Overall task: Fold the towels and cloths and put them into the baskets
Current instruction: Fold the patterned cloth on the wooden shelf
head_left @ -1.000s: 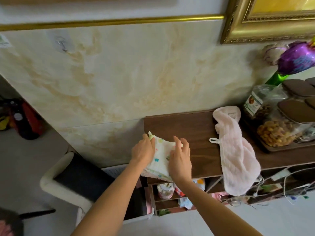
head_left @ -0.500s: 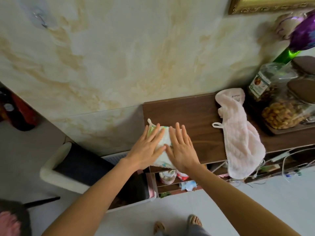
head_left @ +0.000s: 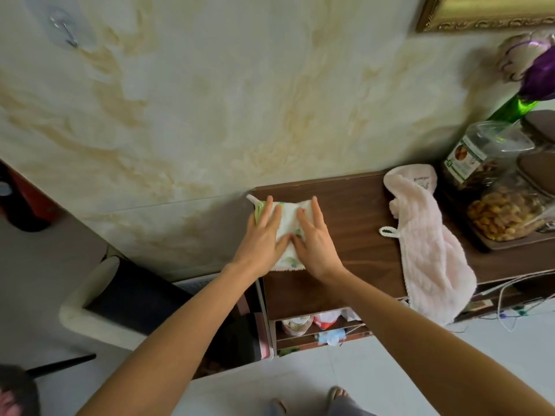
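Two cloths lie on the brown shelf [head_left: 354, 205]: pink towel [head_left: 432, 250] right, unfolded, overhanging the near edge; small printed cloth [head_left: 288, 232] left. Left hand [head_left: 264, 238] and right hand [head_left: 315, 241] press it flat, fingers spread, gripping nothing, probably setting the fold.

Both hands, left [head_left: 262, 238] and right [head_left: 315, 241], flat on a folded printed cloth [head_left: 287, 232] atop a brown shelf [head_left: 354, 223].

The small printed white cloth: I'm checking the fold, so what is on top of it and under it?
Both hands, left and right, press flat on the small printed white cloth. Under it lies the dark brown wooden shelf top. The hands hide most of its folded edges.
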Tool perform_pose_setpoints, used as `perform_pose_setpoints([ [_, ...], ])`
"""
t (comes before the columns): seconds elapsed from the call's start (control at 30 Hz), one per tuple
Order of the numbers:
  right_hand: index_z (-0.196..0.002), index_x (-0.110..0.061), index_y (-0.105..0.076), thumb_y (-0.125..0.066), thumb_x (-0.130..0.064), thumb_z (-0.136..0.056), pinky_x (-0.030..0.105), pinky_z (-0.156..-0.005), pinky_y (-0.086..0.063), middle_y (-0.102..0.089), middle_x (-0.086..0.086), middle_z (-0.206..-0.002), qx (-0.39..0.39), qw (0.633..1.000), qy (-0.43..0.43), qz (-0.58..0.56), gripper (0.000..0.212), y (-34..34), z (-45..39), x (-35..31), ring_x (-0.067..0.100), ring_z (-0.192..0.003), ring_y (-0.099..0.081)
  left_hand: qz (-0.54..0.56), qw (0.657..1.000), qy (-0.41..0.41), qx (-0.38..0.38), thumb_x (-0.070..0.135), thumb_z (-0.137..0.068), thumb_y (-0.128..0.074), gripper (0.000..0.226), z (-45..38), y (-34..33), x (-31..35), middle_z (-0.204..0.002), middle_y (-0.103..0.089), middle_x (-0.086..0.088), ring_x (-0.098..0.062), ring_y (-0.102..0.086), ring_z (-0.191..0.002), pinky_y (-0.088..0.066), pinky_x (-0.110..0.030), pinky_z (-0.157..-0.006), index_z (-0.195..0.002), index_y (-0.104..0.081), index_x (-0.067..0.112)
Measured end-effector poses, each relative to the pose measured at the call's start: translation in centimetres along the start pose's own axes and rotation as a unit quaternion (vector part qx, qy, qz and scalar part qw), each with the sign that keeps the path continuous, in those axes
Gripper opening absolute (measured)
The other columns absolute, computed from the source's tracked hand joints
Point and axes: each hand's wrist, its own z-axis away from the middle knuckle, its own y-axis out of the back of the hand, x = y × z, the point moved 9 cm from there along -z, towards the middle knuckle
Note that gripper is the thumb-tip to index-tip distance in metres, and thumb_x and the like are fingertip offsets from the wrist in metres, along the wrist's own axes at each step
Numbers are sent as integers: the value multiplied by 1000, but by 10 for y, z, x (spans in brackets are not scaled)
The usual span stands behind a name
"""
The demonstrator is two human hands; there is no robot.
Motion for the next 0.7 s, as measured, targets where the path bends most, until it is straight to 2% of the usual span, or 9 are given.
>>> perform_pose_setpoints([
  [0.13, -153, -16, -4, -33, -28, -104, 35, -121, -8, 18, 2, -159, -67, 996, -1, 57, 58, -6, -33, 14, 21, -147, 12, -22, 998, 61, -3, 50, -100, -27, 68, -25, -5, -9, -160, 17, 0, -32, 11, -147, -9, -42, -120, -155, -2, 18],
  [0.27, -151, -29, 11, -15, -46, -102, 39, -120, 3, 22, -6, -157, -150, 978, -5, 148, 58, -11, -41, 37, 18, -146, 14, -97, 993, 63, -20, 56, -99, -17, 67, -36, -10, -11, -161, 14, -1, -36, 11, -146, -8, -52, -117, -154, 4, 24],
  [0.33, -152, -30, 7, -16, -49, -102, 39, -118, 6, 17, -6, -159, -163, 973, 5, 163, 59, -3, -45, 36, 19, -147, 12, -149, 987, 62, -21, 59, -97, -12, 69, -40, -3, -10, -161, 12, -4, -38, 16, -145, 3, -54, -116, -154, 3, 23],
  [0.37, -153, -27, 0, -21, -47, -102, 38, -118, 5, 10, -4, -160, -141, 976, 11, 165, 59, 9, -46, 33, 20, -148, 7, -182, 982, 57, -1, 59, -97, -12, 70, -42, 5, -6, -161, 9, -7, -39, 17, -144, 7, -54, -115, -154, 0, 22],
  [0.43, -151, -18, -24, -38, -38, -100, 37, -119, -10, -18, 3, -159, -23, 988, 9, 155, 56, 52, -41, 30, 22, -146, -15, -205, 976, 33, 70, 55, -99, -17, 68, -45, 26, 14, -161, 1, -11, -39, 15, -145, 8, -53, -116, -154, -9, 18],
  [0.5, -138, -14, -42, -49, -30, -96, 36, -107, -34, -44, 6, -142, 91, 981, -36, 169, 46, 104, -16, 41, 24, -130, -41, -185, 976, -35, 108, 48, -101, -25, 62, -50, 34, 53, -161, -6, -10, -36, 11, -147, 4, -50, -118, -153, -17, 16],
  [0.53, -133, -15, -45, -52, -31, -94, 34, -99, -42, -49, 5, -134, 116, 976, -68, 174, 43, 124, 1, 53, 22, -121, -48, -174, 976, -84, 99, 44, -101, -30, 60, -54, 30, 79, -161, -9, -9, -33, 10, -147, 3, -48, -119, -153, -19, 16],
  [0.6, -133, -16, -43, -56, -37, -92, 30, -91, -47, -51, 2, -129, 110, 970, -129, 177, 47, 142, 39, 83, 18, -116, -52, -177, 967, -174, 56, 37, -100, -39, 60, -60, 9, 129, -161, -11, -7, -30, 7, -148, 4, -43, -120, -153, -18, 16],
  [0.7, -138, -17, -37, -55, -49, -90, 28, -90, -49, -51, 0, -131, 18, 962, -176, 209, 60, 130, 78, 121, 16, -115, -53, -244, 937, -247, -35, 31, -95, -50, 72, -74, -37, 180, -162, -3, -8, -29, 10, -148, 6, -42, -120, -154, -10, 18],
])
